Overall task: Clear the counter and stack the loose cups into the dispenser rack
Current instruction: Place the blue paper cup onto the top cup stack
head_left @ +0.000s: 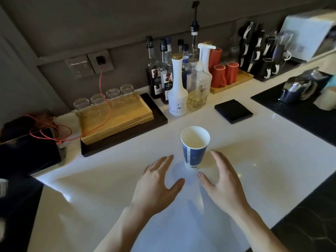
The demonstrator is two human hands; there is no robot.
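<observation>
Neither hand grips anything: left hand [156, 180] and right hand [223, 180] hover spread on either side of the blue paper cup [195, 147], upright on the white counter [263, 160]; stacking looks not yet begun, no dispenser rack clearly identifiable

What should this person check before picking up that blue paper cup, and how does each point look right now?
1. Paper cup stands upright on the white counter: ok.
2. Cup looks empty inside: ok.
3. Left hand open and free: ok.
4. Right hand open and free: ok.
5. Hands flank the cup without touching it, nothing between them: ok.
6. Dispenser rack to receive the cup: cannot tell, no rack is clearly identifiable.
</observation>
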